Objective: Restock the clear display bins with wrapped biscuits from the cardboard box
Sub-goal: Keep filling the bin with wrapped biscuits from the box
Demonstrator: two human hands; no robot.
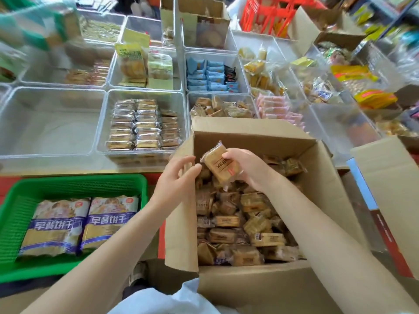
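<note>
An open cardboard box (254,138) in front of me holds several brown wrapped biscuits (247,219). My right hand (247,169) grips one wrapped biscuit pack (218,165) above the box's far left corner. My left hand (178,177) reaches toward that pack with fingers relaxed, fingertips just short of it, holding nothing. Beyond the box, a clear display bin (145,96) holds neat rows of similar wrapped biscuits (142,124). To its left stands a clear bin (51,120) with nothing in it.
A green basket (20,201) with two large biscuit bags sits at lower left. More clear bins of snacks fill the table behind, including blue packs (209,74) and brown packs (221,107). Other cardboard boxes stand at right (385,189) and rear (201,6).
</note>
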